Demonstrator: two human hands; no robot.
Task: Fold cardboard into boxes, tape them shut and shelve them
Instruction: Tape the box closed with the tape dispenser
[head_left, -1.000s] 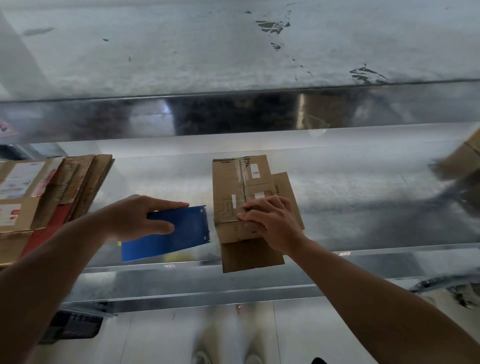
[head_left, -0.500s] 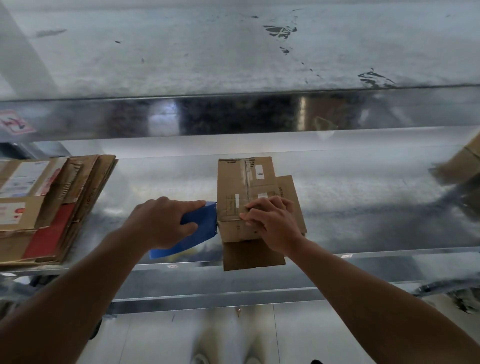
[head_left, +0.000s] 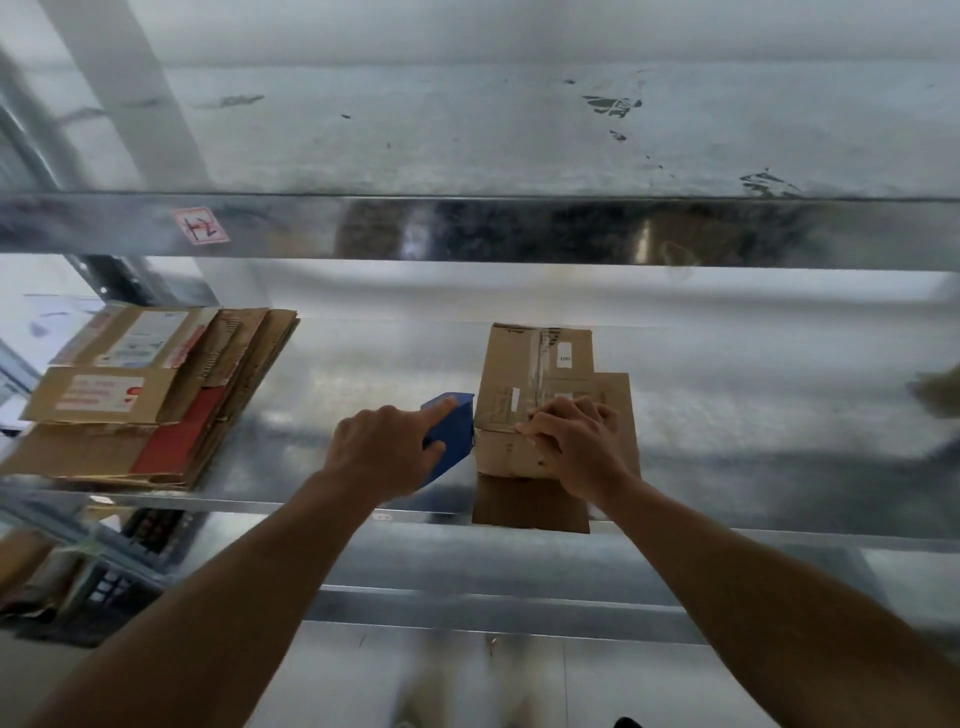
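Shiny metal fills the view. A shiny metal shelf (head_left: 779, 415) runs across the middle. An upper metal shelf (head_left: 519, 228) sits above it at 12 o'clock, with a red and white sticker (head_left: 200, 226) on its front edge.

A small brown cardboard box (head_left: 524, 374) sits near the front of the middle shelf, a bit to the right. It is already folded into a box shape, so that step looks done for this one. It rests on a flat brown cardboard piece (head_left: 530, 504) that pokes out over the shelf edge at 6 o'clock.

The left hand (head_left: 384, 449) has its grip clamped round a blue plastic tape tool (head_left: 452, 431), with the pointer finger laid along the top. The tool touches the box's side at 9 o'clock. The right hand (head_left: 576, 441) has its grip closed on the top front of the box, fingers bent, holding it down. Shiny clear tape shows on the box top, but I cannot tell which strip is new. I think the taping of this box is only partly done.

Far off at 9 o'clock lies a stack of flat brown cardboard sheets (head_left: 156, 395). None of them looks folded yet. So most of the job seems left: finish this tape, put the box away, then fold, tape and shelve the others.
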